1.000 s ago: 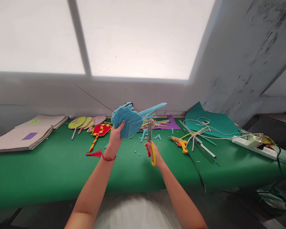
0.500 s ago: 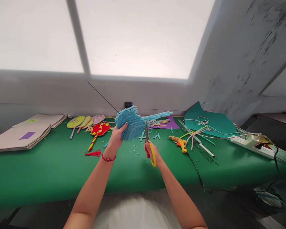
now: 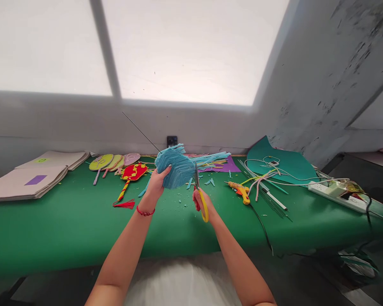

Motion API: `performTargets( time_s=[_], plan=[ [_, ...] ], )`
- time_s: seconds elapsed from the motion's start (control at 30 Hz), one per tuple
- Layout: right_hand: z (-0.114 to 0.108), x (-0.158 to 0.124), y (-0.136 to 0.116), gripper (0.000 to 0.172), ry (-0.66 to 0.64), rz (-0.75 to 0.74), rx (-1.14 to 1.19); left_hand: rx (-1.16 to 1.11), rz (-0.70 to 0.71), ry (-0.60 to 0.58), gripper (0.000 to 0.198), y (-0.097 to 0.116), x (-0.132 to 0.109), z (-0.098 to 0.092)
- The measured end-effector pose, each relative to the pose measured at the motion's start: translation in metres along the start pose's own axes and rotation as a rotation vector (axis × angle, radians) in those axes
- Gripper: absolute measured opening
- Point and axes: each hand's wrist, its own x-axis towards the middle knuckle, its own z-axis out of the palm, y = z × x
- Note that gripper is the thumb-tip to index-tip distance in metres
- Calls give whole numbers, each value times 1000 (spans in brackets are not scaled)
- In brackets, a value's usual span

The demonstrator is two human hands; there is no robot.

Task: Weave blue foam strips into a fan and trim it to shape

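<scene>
Green table (image 3: 166, 238) fills six o'clock, a pale wall (image 3: 210, 123) twelve. Our arms (image 3: 127, 246) reach forward. Our left hand (image 3: 157, 182) pinches the blue piece (image 3: 180, 170) off the middle, toward eight; our right hand (image 3: 203, 203), at five, grips yellow scissors (image 3: 197, 178), tips up, by its edge.

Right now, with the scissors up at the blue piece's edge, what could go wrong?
The scissors in the right hand might bite too far into the blue piece, leaving its edge uneven.
The thin wire sticking out beyond the left hand could bend or snag if the piece is turned.
The right forearm might catch the cord and drag the glue gun.
</scene>
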Motion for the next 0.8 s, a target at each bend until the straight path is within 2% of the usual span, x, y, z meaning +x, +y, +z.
performTargets(
  time_s=[0.23,0.33,0.43,0.57,0.67,0.8],
  plan=[
    [4,5,-4,47,37,25,164,-99,18,128,37,-7,2,0],
    [6,19,-8,43,80,21,398,-119,-11,182,33,-17,3,0],
    [9,37,-14,40,168,8,673,-169,18,255,35,-28,4,0],
    [11,58,-11,40,267,-27,870,-151,17,228,37,-49,10,-7],
    [11,67,3,45,341,-16,833,-27,-33,151,41,-69,17,-20],
    [9,71,26,54,476,35,586,70,-103,69,48,-88,24,-35]
  ],
)
